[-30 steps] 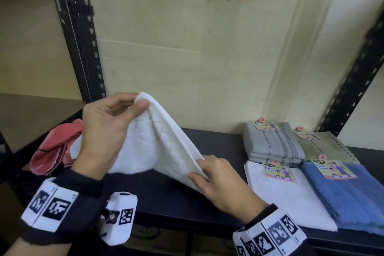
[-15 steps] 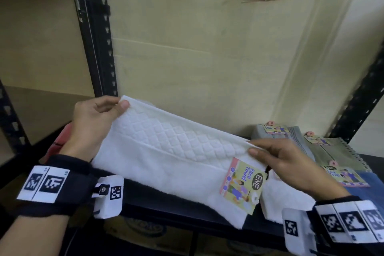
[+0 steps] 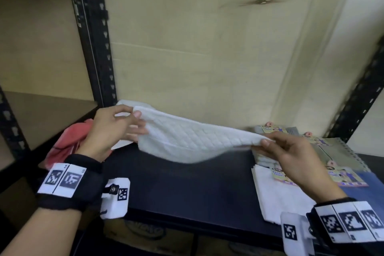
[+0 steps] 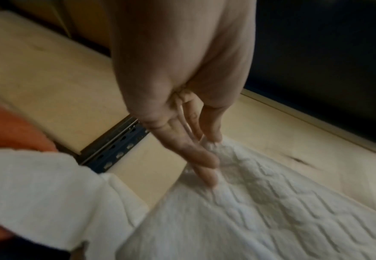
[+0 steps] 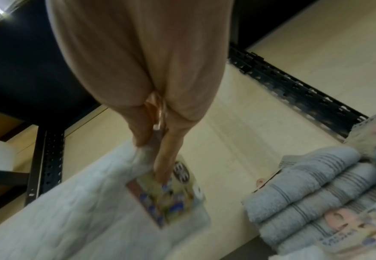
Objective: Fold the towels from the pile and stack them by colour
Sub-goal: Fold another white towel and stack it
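White towel (image 3: 193, 141) pinched betw. both hands, mid-air.

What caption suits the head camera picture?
Both hands, left hand and right hand, stretch a white towel above the shelf.

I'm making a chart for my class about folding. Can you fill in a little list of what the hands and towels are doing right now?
left hand: pinches one end of the white towel
right hand: pinches the other end
white towel: stretched between both hands, sagging in the middle, above the black shelf
paper tag: on the towel by the right hand
pink towel: crumpled on the shelf behind the left hand
folded white towel: flat on the shelf below the right hand
grey towels: folded and stacked
blue towel: far right, partly hidden
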